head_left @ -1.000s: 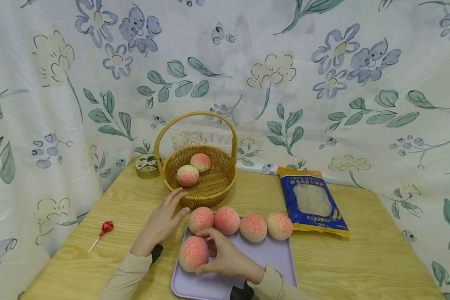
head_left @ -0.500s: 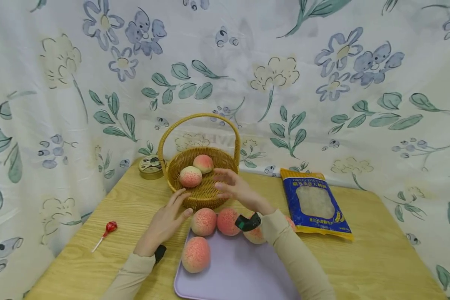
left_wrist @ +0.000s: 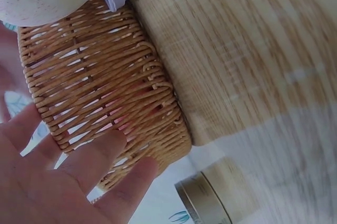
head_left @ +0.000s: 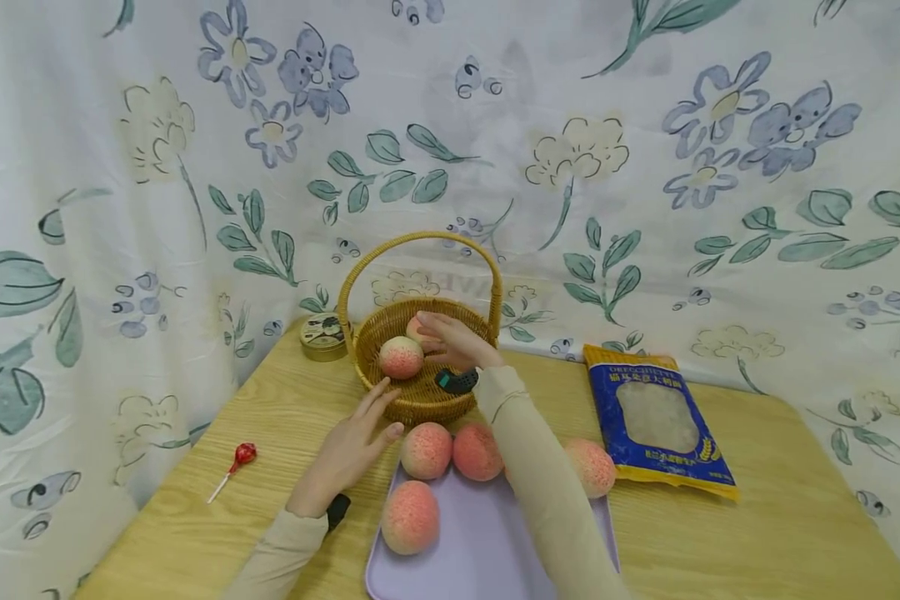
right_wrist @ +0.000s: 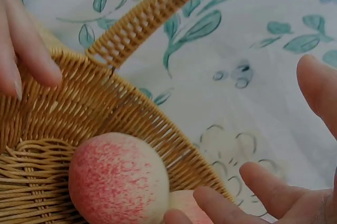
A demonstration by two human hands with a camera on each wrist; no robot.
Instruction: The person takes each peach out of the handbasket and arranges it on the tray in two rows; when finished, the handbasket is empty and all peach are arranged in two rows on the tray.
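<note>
My left hand [head_left: 352, 446] lies beside the near left side of the wicker basket [head_left: 431, 410], its fingers extended along the woven wall [left_wrist: 105, 76]. Above the basket's interior my right hand [head_left: 457, 340] reaches in, fingers stretched and thumb apart. Two pink-and-cream toy peaches are inside: the nearer peach [head_left: 401, 357] shows fully, while the farther peach [head_left: 420, 332] is partly covered by the right hand. In the right wrist view the fingertips overlap that farther peach [right_wrist: 189, 208]; whether they touch it I cannot tell. The nearer peach [right_wrist: 118, 179] sits apart from them.
A lilac tray [head_left: 487, 542] in front holds several more peaches, including one at front left [head_left: 410, 517]; the right sleeve hides part of the row. A blue pasta bag [head_left: 660, 417] lies right, a lollipop [head_left: 244, 454] left, and a round tin [head_left: 322, 337] behind left.
My right hand has left the front-left peach on the tray, which stays there, and moved up and left over the basket's peaches. The left hand stays by the basket. The head view has shifted.
</note>
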